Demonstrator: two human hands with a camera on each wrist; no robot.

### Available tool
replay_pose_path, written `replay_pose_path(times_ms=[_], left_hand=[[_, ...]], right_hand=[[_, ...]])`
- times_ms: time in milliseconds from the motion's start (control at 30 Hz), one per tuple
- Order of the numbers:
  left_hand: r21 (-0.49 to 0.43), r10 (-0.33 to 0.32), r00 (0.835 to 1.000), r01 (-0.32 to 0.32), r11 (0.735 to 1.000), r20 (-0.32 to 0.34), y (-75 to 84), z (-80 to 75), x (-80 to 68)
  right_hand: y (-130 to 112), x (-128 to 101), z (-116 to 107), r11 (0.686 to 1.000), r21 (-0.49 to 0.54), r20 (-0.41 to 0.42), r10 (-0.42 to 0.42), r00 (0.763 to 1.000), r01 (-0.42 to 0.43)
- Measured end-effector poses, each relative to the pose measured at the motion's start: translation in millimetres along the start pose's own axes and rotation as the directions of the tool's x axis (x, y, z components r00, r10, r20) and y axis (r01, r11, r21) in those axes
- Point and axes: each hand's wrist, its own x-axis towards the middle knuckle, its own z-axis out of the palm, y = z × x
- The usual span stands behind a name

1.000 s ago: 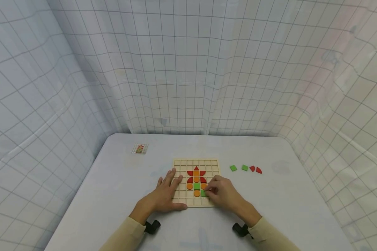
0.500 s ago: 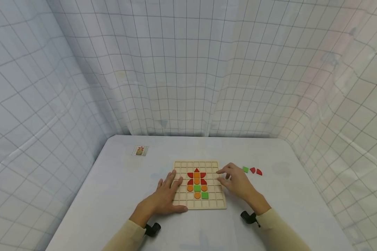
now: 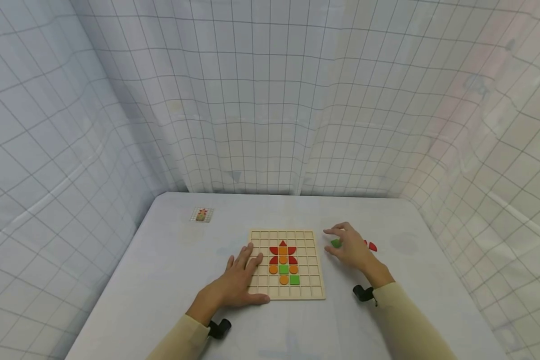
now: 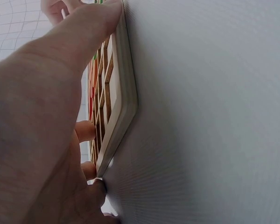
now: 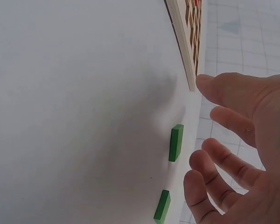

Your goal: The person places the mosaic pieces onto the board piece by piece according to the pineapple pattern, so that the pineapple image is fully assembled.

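Note:
A wooden grid board (image 3: 312,290) lies flat, with red, orange and green tiles in its cells. My left hand (image 3: 236,282) rests on the board's left side, fingers spread and thumb along the front edge. In the left wrist view, the thumb and fingertips touch the board's rim (image 4: 126,88). My right hand (image 3: 353,250) hovers right of the board, thumb and fingers apart around a green square tile (image 3: 336,243). It holds nothing; in the right wrist view that green tile (image 5: 176,143) lies on the table, with another green tile (image 5: 162,207) beyond, hidden by the hand in the head view.
Two red tiles (image 3: 373,246) lie right of my right hand, one partly covered by it. A small pattern card (image 3: 202,215) with a red flower figure lies at the back left. White gridded curtains (image 3: 270,100) surround the table (image 3: 162,280).
My right hand has left the green square tile on the board's lower rows and moved right and back to the loose green tiles, its fingers spreading. The left hand has stayed on the board.

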Motion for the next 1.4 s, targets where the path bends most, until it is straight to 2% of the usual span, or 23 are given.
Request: replay_pose_path(times_ms=[300,700,1000,1033,1133,1400], left_hand=[[0.002,-0.009,1.0,0.009,1.0,0.003,2.0,-2.0,0.0],[0.005,-0.011,1.0,0.011,1.0,0.0,1.5,-0.1,1.0],[0.0,-0.013,1.0,0.013,1.0,-0.003,2.9,-0.7,0.1],[0.002,-0.012,1.0,0.012,1.0,-0.002,2.7,-0.6,0.0],[0.006,-0.012,1.0,0.012,1.0,-0.002,2.3,-0.7,0.3],[0.018,-0.011,1.0,0.011,1.0,-0.005,0.4,0.5,2.0]], right_hand=[[10.6,6.8,2.1,1.0,0.013,0.054,0.007,0.999,-0.008],[18.5,6.3,5.4,0.998,0.047,0.029,0.041,0.999,-0.042],[20.4,3.4,4.1,0.997,0.07,0.012,-0.008,1.0,0.007],[30.1,4.1,7.6,0.994,0.094,-0.004,-0.049,0.999,0.049],[30.5,2.5,7.2,0.992,0.105,-0.024,-0.07,0.997,0.072],[13.2,-0.2,2.3,0.997,0.076,-0.001,0.004,1.0,-0.004]])
